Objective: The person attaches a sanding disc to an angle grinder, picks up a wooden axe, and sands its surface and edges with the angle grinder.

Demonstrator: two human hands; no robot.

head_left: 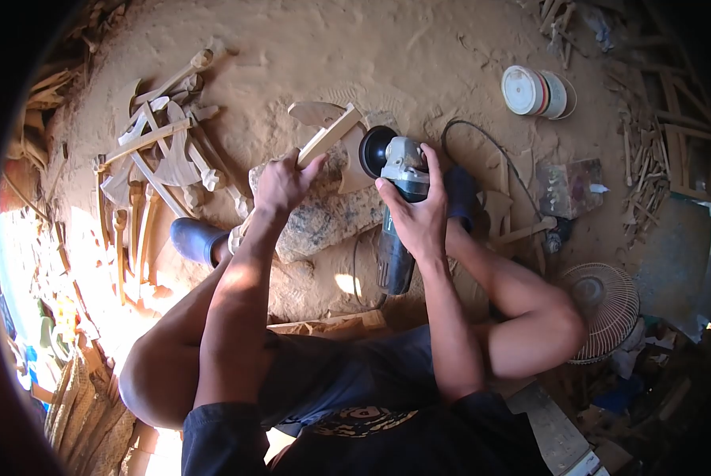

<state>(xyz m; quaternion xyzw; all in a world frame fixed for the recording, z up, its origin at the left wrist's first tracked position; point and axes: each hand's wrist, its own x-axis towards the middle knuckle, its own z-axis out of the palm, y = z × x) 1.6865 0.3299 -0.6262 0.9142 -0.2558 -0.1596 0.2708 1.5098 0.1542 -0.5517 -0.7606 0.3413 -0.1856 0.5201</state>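
Observation:
My left hand (pixel 282 186) is wrapped round the handle end of a pale wooden axe-shaped piece (pixel 330 136), whose broad curved blade spreads beyond the hand. In my right hand (pixel 420 213) is an angle grinder (pixel 408 163), its body pointing back toward me. The grinder's dark round disc (pixel 377 151) is right beside the wooden blade's edge; whether they touch I cannot tell. Beneath the wood lies a rough stone-like block (pixel 316 226), between my feet.
Several similar wooden pieces (pixel 165 147) are heaped at the left. A white bucket (pixel 534 91) lies at upper right, above a worn box (pixel 571 188). A fan (pixel 605 309) stands by my right knee. A black cable (pixel 494 136) curves across the sandy floor.

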